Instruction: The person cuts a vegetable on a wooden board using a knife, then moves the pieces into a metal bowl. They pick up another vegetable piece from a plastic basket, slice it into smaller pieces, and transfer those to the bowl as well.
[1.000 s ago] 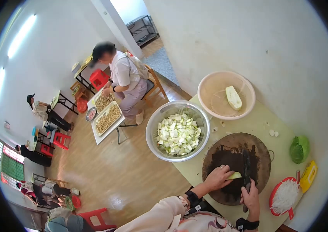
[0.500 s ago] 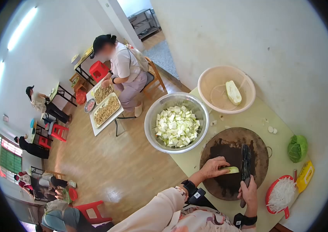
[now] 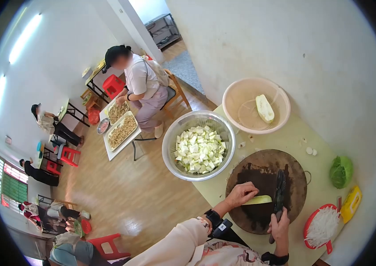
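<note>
On the round wooden chopping board [image 3: 250, 166] lies a pale green strip of peeled gourd [image 3: 261, 200]. My left hand [image 3: 241, 194] has its bent fingers on the left end of the strip. In my right hand [image 3: 279, 226] is the handle of a dark-bladed kitchen knife [image 3: 279, 190], fingers wrapped round it. The blade stands on edge over the board, just right of the strip's free end. Left of the board, a metal colander [image 3: 167, 153] holds many pale green gourd cubes [image 3: 200, 150]. A larger peeled gourd piece [image 3: 264, 109] rests in a beige plastic basin [image 3: 232, 99] behind.
Right of the board are a green cabbage [image 3: 341, 171], a red basket [image 3: 307, 235] of white shreds [image 3: 324, 227] and a yellow packet [image 3: 352, 204]. Small white pieces [image 3: 311, 151] lie near the wall. A co-worker [image 3: 146, 84] sits across the floor at a table with trays.
The strip now shows more of its length, and the knife blade sits slightly lower, close by its right end. My left hand has shifted slightly left. The camera view has moved a little.
</note>
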The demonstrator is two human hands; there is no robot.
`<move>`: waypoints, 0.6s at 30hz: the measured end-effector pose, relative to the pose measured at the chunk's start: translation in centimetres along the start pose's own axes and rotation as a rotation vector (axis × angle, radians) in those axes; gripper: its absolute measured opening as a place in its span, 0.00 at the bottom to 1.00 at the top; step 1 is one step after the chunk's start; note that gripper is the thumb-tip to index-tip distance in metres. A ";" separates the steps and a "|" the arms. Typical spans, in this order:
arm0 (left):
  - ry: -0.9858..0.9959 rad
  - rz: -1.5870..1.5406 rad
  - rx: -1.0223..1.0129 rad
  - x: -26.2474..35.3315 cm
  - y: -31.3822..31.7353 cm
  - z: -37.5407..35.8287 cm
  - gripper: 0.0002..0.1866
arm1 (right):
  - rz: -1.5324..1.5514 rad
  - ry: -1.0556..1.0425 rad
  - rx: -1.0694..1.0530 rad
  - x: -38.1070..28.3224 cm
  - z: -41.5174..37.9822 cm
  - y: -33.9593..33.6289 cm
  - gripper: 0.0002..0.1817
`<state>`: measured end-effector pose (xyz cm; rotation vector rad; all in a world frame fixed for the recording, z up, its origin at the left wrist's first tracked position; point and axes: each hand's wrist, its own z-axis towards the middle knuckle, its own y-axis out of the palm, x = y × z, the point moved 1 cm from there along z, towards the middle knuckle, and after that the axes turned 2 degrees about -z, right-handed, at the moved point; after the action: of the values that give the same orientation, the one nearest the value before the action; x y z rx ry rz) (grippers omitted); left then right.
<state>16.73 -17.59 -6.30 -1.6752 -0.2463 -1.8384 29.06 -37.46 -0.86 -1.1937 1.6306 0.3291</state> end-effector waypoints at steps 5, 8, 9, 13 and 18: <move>-0.034 -0.015 0.012 -0.5 0.4 0.1 0.05 | 0.080 0.037 -0.007 -0.5 0.6 -1.1 0.26; -0.022 -0.052 0.025 0.1 0.0 0.1 0.04 | 0.060 0.095 0.006 0.1 0.6 -1.4 0.26; -0.041 -0.059 0.011 0.0 0.0 0.1 0.04 | 0.065 0.094 0.005 0.3 0.6 -1.5 0.26; -0.035 -0.069 0.017 -0.4 -0.1 0.4 0.05 | 0.014 0.077 -0.014 0.8 1.1 -1.6 0.30; -0.046 -0.101 0.058 0.0 0.0 0.2 0.06 | -0.037 0.071 -0.047 -0.3 0.7 -1.6 0.25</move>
<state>16.92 -17.50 -6.32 -1.6939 -0.4064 -1.8488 30.77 -37.56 -0.32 -1.2826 1.6678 0.3058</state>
